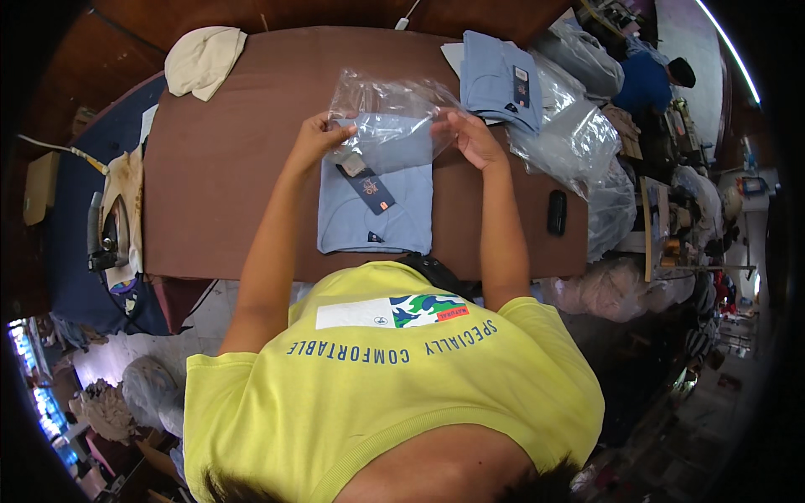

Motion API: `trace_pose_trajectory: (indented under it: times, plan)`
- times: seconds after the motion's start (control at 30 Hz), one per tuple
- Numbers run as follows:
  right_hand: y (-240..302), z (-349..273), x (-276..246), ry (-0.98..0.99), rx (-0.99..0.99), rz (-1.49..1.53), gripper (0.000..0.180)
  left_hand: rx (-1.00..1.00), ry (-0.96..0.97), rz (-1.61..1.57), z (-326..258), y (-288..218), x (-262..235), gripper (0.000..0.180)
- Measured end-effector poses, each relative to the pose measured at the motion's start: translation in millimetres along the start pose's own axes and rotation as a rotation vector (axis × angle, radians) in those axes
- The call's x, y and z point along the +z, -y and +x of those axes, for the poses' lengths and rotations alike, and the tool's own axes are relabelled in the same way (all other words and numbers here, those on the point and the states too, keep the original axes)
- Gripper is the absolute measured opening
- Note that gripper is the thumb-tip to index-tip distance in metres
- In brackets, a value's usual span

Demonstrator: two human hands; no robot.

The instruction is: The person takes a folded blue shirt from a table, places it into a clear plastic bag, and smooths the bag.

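A folded light blue shirt [344,218] lies on the brown-covered table in front of me, with a dark hang tag [369,191] on it. Over its far end spreads a clear plastic bag [377,92]. My left hand [320,138] pinches the bag's left side between thumb and fingers. At the bag's right side, my right hand [471,138] has its fingers closed on the film. The far part of the shirt shows through the plastic; whether it is inside the bag I cannot tell.
A stack of folded blue shirts [495,80] stands at the far right, beside heaped clear plastic bags [574,138]. A small black oblong object [556,212] lies near the right edge. An iron [109,235] stands at left; a cream cloth [204,60] is far left. Another person [646,82] is beyond.
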State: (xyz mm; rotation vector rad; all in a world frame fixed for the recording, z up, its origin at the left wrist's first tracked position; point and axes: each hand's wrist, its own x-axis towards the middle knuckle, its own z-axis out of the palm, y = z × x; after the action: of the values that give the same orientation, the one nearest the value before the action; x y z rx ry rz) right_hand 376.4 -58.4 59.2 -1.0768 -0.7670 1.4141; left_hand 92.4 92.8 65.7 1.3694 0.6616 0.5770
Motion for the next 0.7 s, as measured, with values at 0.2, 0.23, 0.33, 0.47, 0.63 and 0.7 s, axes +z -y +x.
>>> trace_pose_trajectory:
  times: [0.2, 0.23, 0.33, 0.47, 0.63, 0.7]
  plan:
    - [13, 23, -34, -0.288, -0.038, -0.194, 0.072, -0.064, 0.306, 0.088, -11, -13, -21, 0.031]
    - [19, 30, -27, -0.400, -0.138, -0.363, 0.074, -0.080, 0.357, 0.087, -13, -17, -23, 0.032]
    - [31, 47, -1, -0.112, -0.161, -0.431, 0.075, -0.042, 0.533, 0.179, -18, -30, -17, 0.030]
    - [23, 64, 42, 0.439, 0.302, -0.483, 0.072, -0.037, 0.489, 0.204, -20, -36, -11, 0.028]
    - [15, 66, 39, 0.590, 0.291, -0.609, 0.073, -0.049, 0.315, 0.197, -32, -39, -26, 0.028]
    - [1, 66, 40, 0.467, 0.311, -0.430, 0.074, -0.025, 0.468, 0.155, -37, -51, -20, 0.026]
